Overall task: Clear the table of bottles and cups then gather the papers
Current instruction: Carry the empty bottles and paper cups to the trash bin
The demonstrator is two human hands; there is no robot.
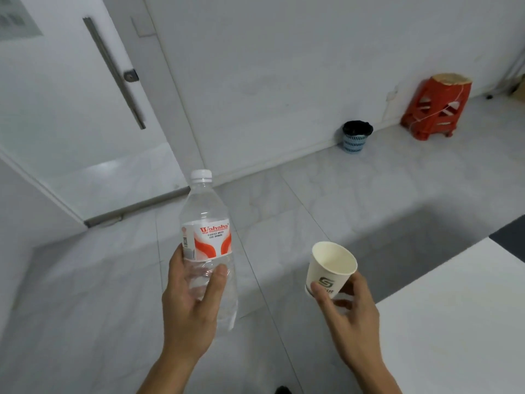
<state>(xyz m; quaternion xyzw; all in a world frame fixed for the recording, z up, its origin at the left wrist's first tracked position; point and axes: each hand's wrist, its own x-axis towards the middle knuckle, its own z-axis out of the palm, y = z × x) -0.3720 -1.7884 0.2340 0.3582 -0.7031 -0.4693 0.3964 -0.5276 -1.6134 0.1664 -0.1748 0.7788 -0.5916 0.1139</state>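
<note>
Standing well ahead and rightward, the bin (357, 137) is nearer the right hand (352, 317) pinching the cup (331, 268) than the left hand (187, 305) gripping the bottle (206, 217).

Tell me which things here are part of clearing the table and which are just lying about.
Job: water bottle, held by left hand; paper cup, held by right hand; white table; probably the bin.
Lying about: red stool, door.
</note>
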